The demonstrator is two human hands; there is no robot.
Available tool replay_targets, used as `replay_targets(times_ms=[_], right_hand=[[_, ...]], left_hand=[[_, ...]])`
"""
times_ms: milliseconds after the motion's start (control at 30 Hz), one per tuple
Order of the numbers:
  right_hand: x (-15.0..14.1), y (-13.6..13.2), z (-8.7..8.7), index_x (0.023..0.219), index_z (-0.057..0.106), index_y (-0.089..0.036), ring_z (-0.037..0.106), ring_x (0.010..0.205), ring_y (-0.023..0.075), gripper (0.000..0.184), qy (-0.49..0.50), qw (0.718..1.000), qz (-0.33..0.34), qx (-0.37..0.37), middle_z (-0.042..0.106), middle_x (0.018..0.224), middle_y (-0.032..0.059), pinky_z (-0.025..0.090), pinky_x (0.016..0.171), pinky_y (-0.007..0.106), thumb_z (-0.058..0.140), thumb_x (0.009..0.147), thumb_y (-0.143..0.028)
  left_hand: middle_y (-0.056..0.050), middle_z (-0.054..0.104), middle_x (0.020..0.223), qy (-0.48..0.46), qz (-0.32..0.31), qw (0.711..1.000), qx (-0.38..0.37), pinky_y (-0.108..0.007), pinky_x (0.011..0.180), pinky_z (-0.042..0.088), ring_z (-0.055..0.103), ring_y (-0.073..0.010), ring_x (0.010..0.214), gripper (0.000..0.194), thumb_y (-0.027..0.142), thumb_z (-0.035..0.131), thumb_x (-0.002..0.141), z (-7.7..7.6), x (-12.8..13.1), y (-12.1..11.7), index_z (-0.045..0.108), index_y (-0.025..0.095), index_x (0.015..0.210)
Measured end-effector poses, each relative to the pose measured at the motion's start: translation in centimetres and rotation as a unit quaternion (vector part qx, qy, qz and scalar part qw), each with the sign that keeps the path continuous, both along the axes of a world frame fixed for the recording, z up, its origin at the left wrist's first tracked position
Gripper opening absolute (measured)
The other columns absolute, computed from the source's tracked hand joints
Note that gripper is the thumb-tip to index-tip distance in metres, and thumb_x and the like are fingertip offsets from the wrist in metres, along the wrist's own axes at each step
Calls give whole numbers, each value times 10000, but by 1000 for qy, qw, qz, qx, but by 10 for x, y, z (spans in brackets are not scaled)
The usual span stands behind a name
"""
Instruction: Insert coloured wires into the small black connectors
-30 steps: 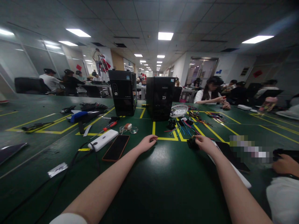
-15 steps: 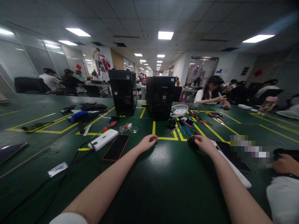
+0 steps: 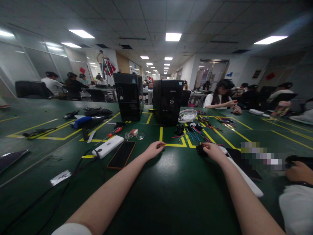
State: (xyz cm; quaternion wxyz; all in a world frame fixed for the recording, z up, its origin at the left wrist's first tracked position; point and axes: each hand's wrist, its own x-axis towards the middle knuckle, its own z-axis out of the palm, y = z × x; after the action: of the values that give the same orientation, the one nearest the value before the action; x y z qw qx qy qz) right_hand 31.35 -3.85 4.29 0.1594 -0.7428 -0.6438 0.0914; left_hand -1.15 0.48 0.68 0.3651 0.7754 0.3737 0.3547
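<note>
My left hand (image 3: 156, 149) rests on the green table (image 3: 168, 195) with its fingers loosely extended and nothing visible in them. Between it and the power bank lies a dark phone (image 3: 121, 154) with a brown edge. My right hand (image 3: 212, 150) is closed on a small black part (image 3: 200, 150) at the table surface; its exact kind is hard to make out. Just beyond that hand spreads a bundle of coloured wires (image 3: 193, 132) with black pieces. Under my right forearm runs a long white object (image 3: 251, 186), beside a dark flat device (image 3: 244, 163).
Two black computer towers (image 3: 128, 98) stand ahead. Leftward are a white power bank (image 3: 109, 146), glasses (image 3: 139, 136), a red screwdriver (image 3: 114, 132) and black cables (image 3: 73, 176). A white basket (image 3: 187, 116) sits behind the wires. Another person's hand (image 3: 299, 171) is at right.
The black part in my right hand has tilted very slightly. My left hand has stayed where it was.
</note>
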Motion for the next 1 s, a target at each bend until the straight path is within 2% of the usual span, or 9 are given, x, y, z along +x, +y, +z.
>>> replay_targets(times_ms=[267, 367, 467, 567, 700, 800, 900, 1000], right_hand=[[-5, -1, 1, 1120, 605, -158, 589, 864, 186, 393, -41, 999, -2, -26, 650, 999, 89, 408, 696, 233, 454, 762, -221], [-5, -1, 1, 1150, 573, -150, 610, 663, 153, 399, -11, 997, -16, -78, 679, 809, 77, 418, 597, 224, 422, 786, -211], [-3, -3, 1, 1217, 493, -127, 577, 499, 127, 421, 60, 990, -15, -124, 645, 600, 36, 400, 502, 206, 359, 828, -216], [4, -6, 6, 1162, 526, -123, 578, 505, 122, 386, 70, 994, -47, -76, 648, 617, 41, 393, 495, 201, 334, 851, -245], [16, -10, 17, 1178, 534, -131, 605, 632, 158, 394, -19, 994, -108, -10, 655, 682, 62, 395, 553, 226, 367, 845, -262], [20, -13, 21, 1122, 589, -135, 610, 711, 178, 366, -50, 993, -104, -35, 658, 732, 76, 401, 594, 234, 400, 829, -247], [20, -14, 21, 1100, 602, -126, 601, 591, 157, 363, -27, 992, -101, -74, 652, 683, 67, 402, 563, 232, 397, 811, -207], [20, -14, 18, 1108, 598, -124, 587, 534, 143, 376, -21, 992, -106, -67, 650, 663, 64, 402, 550, 229, 405, 792, -188]], left_hand=[[-90, 640, 994, 0, -1, 1000, 0, -301, 877, 456, 598, -157, 929, 229, 140, 511, 795, -2, -2, 1, 589, 125, 1009], [-88, 641, 995, 0, -2, 1000, -2, -303, 881, 454, 597, -162, 932, 231, 144, 508, 796, -1, -2, 0, 592, 129, 1011], [-86, 641, 995, -3, -1, 1000, -7, -303, 879, 455, 598, -163, 930, 234, 144, 507, 797, -1, -2, 1, 593, 132, 1014], [-81, 643, 988, -3, -1, 1000, -9, -306, 884, 452, 597, -161, 932, 231, 142, 511, 796, -2, -2, 1, 595, 138, 1012], [-82, 643, 986, -5, -3, 1000, -8, -309, 886, 452, 597, -160, 933, 227, 141, 509, 799, -3, -2, 2, 594, 135, 1009], [-84, 641, 990, 1, -3, 1000, -4, -306, 885, 453, 596, -159, 935, 226, 150, 508, 803, -2, -2, 1, 594, 133, 1012], [-83, 646, 976, 5, 3, 1000, 4, -308, 881, 455, 600, -158, 922, 220, 143, 510, 801, 0, -1, 0, 600, 131, 1001], [-79, 651, 970, 7, 7, 1000, 7, -310, 882, 453, 602, -159, 918, 213, 132, 513, 796, 0, -1, 0, 607, 134, 988]])
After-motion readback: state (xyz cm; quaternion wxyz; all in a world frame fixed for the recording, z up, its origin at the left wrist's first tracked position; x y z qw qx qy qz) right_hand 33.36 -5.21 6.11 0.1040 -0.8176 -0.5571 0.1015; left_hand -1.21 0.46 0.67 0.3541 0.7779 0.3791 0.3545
